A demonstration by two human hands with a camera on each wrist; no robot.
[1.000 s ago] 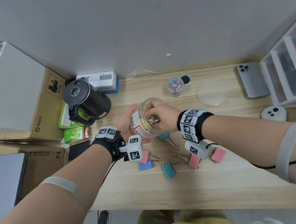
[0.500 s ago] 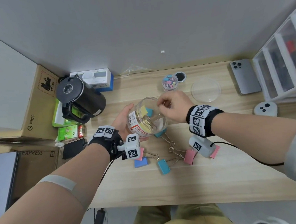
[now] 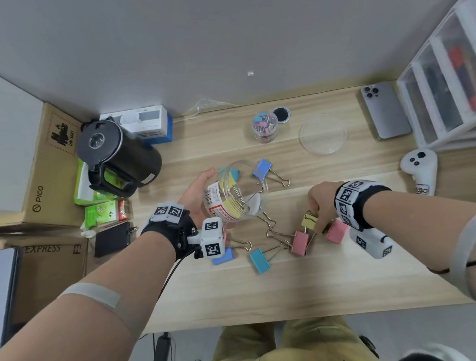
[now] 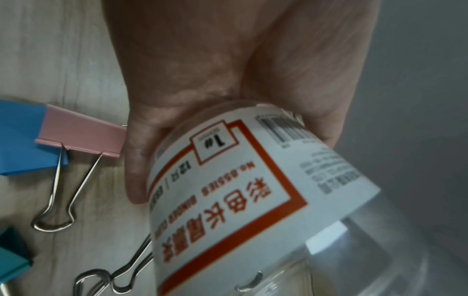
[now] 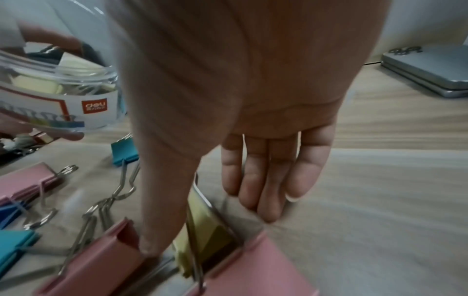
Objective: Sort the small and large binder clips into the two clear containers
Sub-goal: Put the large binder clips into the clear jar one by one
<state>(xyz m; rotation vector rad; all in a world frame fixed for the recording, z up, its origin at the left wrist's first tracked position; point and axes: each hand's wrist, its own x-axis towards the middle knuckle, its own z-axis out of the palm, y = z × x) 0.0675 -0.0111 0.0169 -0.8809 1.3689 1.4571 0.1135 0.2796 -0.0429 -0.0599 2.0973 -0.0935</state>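
My left hand (image 3: 204,199) grips a large clear jar (image 3: 233,197) with a white and red label (image 4: 240,180), tilted with its mouth to the right. Yellow and blue large clips lie inside it. My right hand (image 3: 318,217) is down on the table among loose large clips. Its thumb touches a yellow clip (image 3: 308,221) that lies between two pink clips (image 3: 300,242) (image 3: 336,231). In the right wrist view the fingers (image 5: 266,180) hang fairly straight just behind the yellow clip (image 5: 202,216). A small clear jar (image 3: 265,126) of small clips stands at the back.
More large clips lie around: a teal clip (image 3: 260,260), a blue clip (image 3: 262,168) beyond the jar, another blue clip (image 3: 223,256) by my left wrist. A clear lid (image 3: 323,135), phone (image 3: 385,110), white controller (image 3: 419,167) and drawers (image 3: 449,81) are at right; a black kettle (image 3: 116,155) at left.
My right hand came out of the large jar's mouth and moved right and down to the yellow clip on the table. My left hand keeps holding the jar.
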